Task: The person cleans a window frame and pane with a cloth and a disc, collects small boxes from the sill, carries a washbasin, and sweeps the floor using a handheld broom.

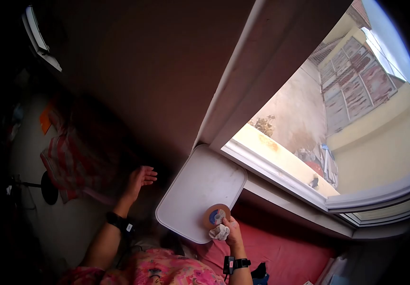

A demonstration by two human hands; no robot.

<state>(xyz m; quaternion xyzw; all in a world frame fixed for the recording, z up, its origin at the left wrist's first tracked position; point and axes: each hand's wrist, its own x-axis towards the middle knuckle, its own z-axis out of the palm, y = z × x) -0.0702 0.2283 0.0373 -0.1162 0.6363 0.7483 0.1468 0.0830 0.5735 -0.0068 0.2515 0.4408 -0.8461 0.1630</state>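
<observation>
My right hand (234, 232) grips a round brown disc (209, 219) with a blue and white centre label, over the near right edge of a white tray-like tabletop (190, 190). A crumpled white cloth (220, 232) is in the same hand, against the disc's lower edge. I cannot tell what kind of disc it is. To the left of the tabletop, my left hand (143, 179) is raised with its fingers stretched out and nothing in it. Black bands are strapped around both wrists.
An open window (281, 168) with a white frame is at the right, its sill beside the tabletop. Red fabric (281, 244) covers a surface below it. A striped red and white cloth (64, 154) lies at the left, near a dark round object (49, 188) on a rod.
</observation>
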